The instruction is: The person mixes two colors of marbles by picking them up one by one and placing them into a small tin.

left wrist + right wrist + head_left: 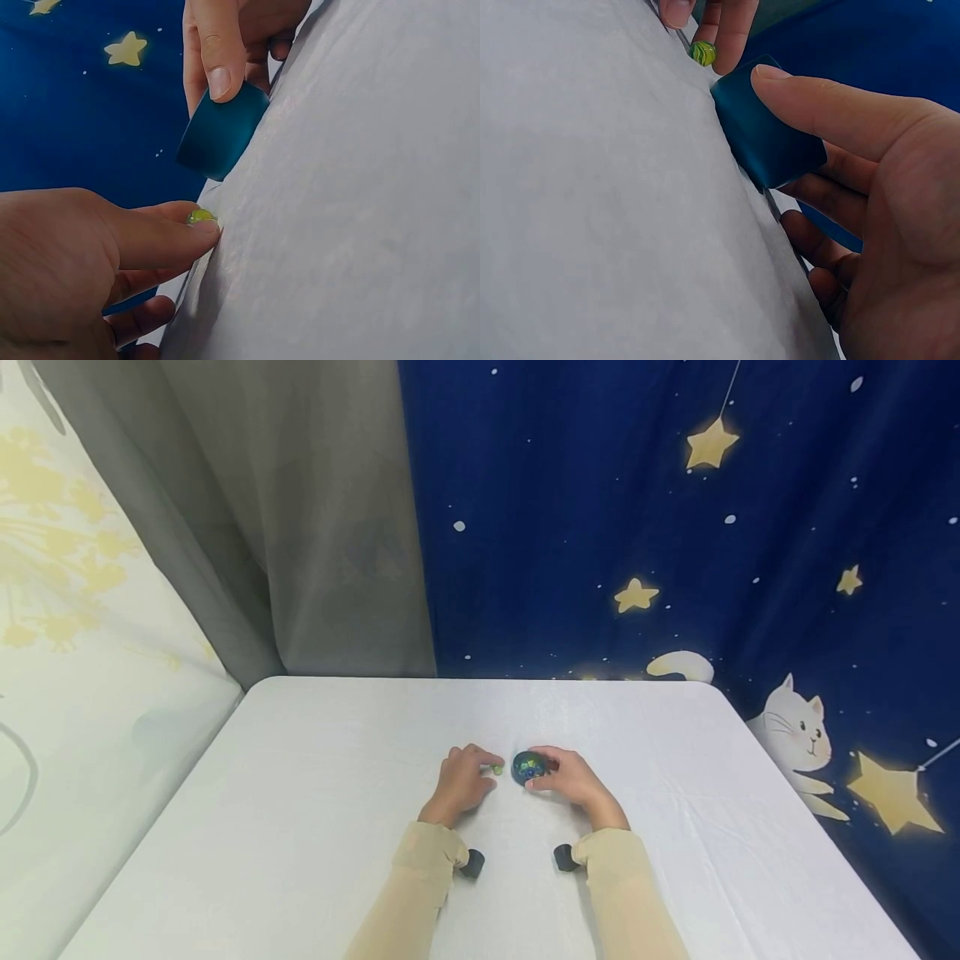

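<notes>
A small green and yellow marble (703, 52) lies close to the tabletop at the fingertips of my left hand (463, 778). In the right wrist view the thumb of that hand stands a little apart from it. The left wrist view has the thumb partly covering the marble (201, 216). Just right of it, my right hand (573, 774) grips a small blue cup (769, 131) by its side, thumb in front and fingers behind. From above, the cup (529, 766) shows shiny green and blue round shapes inside, likely marbles.
A white cloth (337, 777) covers the table. Dark wrist devices (472, 864) sit by both cuffs. Behind the table hang a grey curtain (337, 527) and a blue star-patterned curtain (555, 527).
</notes>
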`<state>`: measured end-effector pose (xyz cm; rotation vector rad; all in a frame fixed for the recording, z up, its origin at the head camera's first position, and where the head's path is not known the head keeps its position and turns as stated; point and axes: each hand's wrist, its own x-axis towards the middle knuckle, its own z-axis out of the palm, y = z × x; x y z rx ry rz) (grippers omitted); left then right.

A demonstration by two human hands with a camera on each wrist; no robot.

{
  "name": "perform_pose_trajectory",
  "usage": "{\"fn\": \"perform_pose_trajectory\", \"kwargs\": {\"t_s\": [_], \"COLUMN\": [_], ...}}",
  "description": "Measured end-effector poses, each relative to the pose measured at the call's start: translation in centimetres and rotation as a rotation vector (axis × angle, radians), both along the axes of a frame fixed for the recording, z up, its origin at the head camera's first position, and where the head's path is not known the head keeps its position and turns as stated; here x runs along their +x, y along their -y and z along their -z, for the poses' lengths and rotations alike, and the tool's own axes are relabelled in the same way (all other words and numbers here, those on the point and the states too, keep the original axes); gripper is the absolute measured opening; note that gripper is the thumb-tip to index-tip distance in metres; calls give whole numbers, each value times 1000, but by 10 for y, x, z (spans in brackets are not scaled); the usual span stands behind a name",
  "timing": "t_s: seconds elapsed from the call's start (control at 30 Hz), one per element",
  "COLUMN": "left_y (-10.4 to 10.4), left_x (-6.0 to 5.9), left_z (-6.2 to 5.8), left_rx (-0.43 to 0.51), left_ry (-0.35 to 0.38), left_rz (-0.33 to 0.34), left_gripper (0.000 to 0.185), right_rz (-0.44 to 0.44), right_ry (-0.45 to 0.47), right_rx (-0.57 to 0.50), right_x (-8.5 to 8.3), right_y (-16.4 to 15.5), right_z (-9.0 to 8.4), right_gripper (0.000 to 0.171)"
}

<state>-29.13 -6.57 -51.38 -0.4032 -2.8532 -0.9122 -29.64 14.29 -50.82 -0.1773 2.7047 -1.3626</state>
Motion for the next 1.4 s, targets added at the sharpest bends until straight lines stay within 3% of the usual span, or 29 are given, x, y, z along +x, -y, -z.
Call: {"fn": "perform_pose_trajectory", "kwargs": {"t_s": [0.47,0.97,1.4], "left_y": [-1,0,0], "left_x": [-2,0,-1], "left_z": [0,-7,-9], "left_rx": [33,159,212], "left_ry": [28,-93,-186], "left_rz": [-42,-57,-41], "left_gripper": [30,28,20], "right_rz": [-2,5,0], "right_ry": [-3,0,-8], "right_rx": [1,2,-8], "right_x": [-1,0,0], "right_y": [-1,-1,-1], "right_z": [2,2,1], "right_gripper": [58,59,59]}}
